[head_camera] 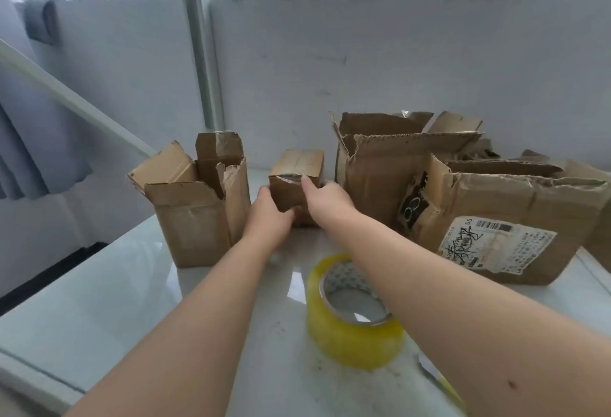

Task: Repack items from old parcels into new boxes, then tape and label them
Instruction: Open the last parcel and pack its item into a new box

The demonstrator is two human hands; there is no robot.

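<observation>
The small taped box (pixel 297 165) stands mid-table (pixel 99 284), between one tall open box (pixel 195 218) and two torn old parcels (pixel 373 178). The left hand (pixel 269 215) curls its fingers around its left side; the right hand (pixel 325 195) grips its right side, forefinger on the top edge. One yellow tape roll (pixel 350 314) lies nearer.

Both bare forearms are stretched forward from the lower edge of the view and are drawn together toward the middle. The left grip (pixel 269 215) is set against the left side of a small box (pixel 299 160), with the thumb laid across its lower front. The right grip (pixel 327 198) is curled round the box's right side, with the forefinger raised to the top front edge. Both wrists are held nearly straight.
</observation>
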